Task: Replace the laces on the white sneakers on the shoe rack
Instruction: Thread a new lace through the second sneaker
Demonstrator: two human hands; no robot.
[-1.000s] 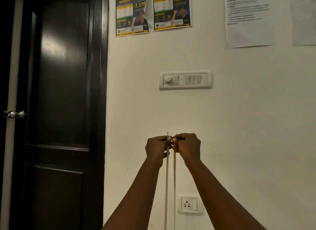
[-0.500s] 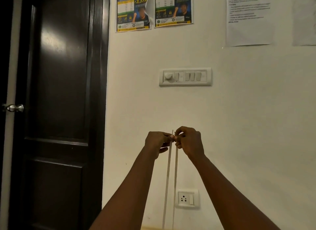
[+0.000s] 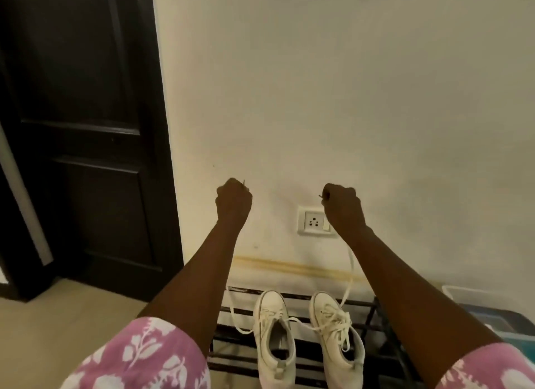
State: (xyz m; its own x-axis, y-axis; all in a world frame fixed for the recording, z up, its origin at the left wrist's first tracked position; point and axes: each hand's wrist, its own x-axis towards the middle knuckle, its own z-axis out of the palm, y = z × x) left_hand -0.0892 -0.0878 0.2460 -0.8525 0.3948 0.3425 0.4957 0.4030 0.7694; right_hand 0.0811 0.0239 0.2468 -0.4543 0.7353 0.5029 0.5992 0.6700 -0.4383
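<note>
Raised lace (image 3: 351, 270) flanks the sneakers (image 3: 273, 307); wall (image 3: 318, 99) behind.

Two white sneakers (image 3: 270, 306) stand side by side on the black shoe rack (image 3: 296, 296), toes toward the wall; a white lace (image 3: 351, 273) rises from them.

Low dark metal-barred shoe rack (image 3: 380, 319), set against wall on beige floor (image 3: 43, 330). On top tier: left sneaker (image 3: 273, 330) and right sneaker (image 3: 337, 330), white, side by side, toes to wall (loose lace (image 3: 235, 319) drooping over bars at left).
</note>
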